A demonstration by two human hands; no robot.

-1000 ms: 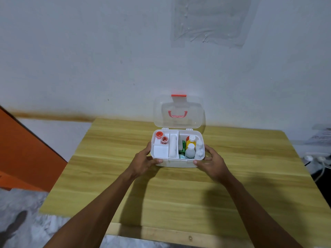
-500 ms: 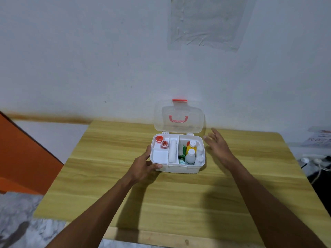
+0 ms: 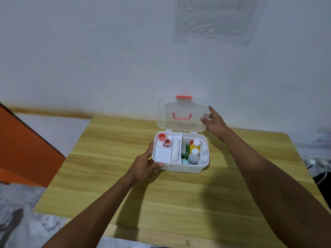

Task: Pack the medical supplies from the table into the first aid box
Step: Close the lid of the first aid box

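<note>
Packing looks complete as far as visible: no loose supplies on the tabletop [image 3: 161,203] around either hand. First aid box [image 3: 180,168] sits open, compartments filled: two red-capped containers [image 3: 162,137] and a white bandage roll [image 3: 175,151] on the side nearest the left hand, white bottles [image 3: 193,155] and a green packet [image 3: 186,151] on the side nearer the right hand. Left hand [image 3: 145,165] grips the box's near-left corner, thumb on the front rim, fingers up the side wall. Right hand [image 3: 214,120] holds the right edge of the upright clear lid [image 3: 180,108], thumb in front, fingers behind. Judgement: remaining step is swinging the lid down and latching; box lies between the hands, touching both
</note>
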